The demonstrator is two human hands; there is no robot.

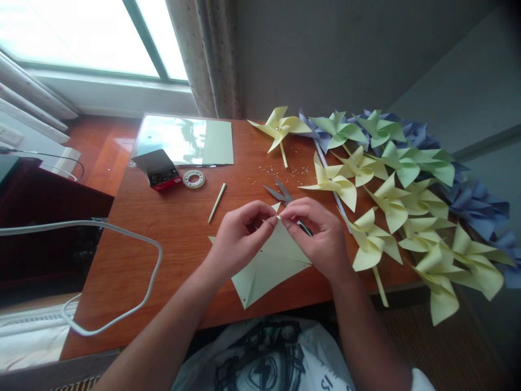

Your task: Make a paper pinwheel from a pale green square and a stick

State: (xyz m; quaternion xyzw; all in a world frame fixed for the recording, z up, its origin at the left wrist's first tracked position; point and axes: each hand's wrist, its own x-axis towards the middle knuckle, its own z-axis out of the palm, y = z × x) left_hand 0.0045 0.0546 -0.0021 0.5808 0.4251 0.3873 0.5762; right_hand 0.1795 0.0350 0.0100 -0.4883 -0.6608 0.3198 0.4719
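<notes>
A pale yellow-green sheet of paper (268, 271) lies in front of me, with slits cut in from its corners and small holes near some tips. My left hand (246, 231) and my right hand (319, 231) meet over its far corner, thumbs and fingers pinched together. Between the fingertips shows a small bit of that paper; whether anything else is in them is hidden. Scissors (280, 193) lie just beyond, blades apart, their dark handle partly under my right hand. To the left of my left hand rests a thin rolled paper stick (217, 203).
Many yellow pinwheels (368, 233), green pinwheels (401, 163) and purple-blue pinwheels (474, 206) crowd the right side. Tiny scraps (285, 172) are scattered beyond the scissors. At left are an opened small box (165, 182), a tape roll (194, 178), a glossy folder (183, 141) and a white cable (157, 260).
</notes>
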